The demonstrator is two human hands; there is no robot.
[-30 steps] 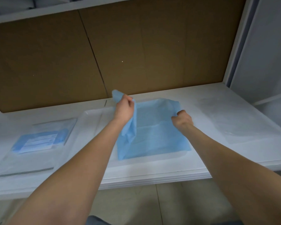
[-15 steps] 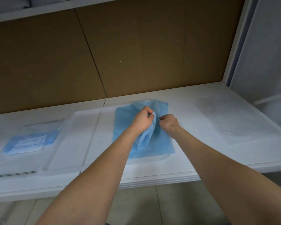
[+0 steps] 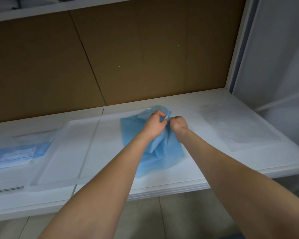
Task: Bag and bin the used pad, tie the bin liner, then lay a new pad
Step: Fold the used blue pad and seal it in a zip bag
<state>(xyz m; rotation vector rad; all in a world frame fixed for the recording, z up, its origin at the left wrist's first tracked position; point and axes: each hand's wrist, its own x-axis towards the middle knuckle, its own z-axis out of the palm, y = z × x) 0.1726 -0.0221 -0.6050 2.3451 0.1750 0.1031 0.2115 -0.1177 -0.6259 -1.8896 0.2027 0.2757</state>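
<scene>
On a white counter, a shallow white plastic tray holds a thin blue non-woven pad at its right end. A clear plastic bag lies right of the tray; a blue packet, label unreadable, lies left. The left hand and right hand each pinch the pad's bunched far edge, apparently gathering it; bagging calls for lifting it rightward.

Pad lies on R half of tray, which sits mid-shelf. L hand & R hand meet at pad's 12 o'clock end, each pinching its bunched folds. Sealed pack at tray's 9 o'clock, flat bag at 3 o'clock. Backboard stands behind, at 12 o'clock.
</scene>
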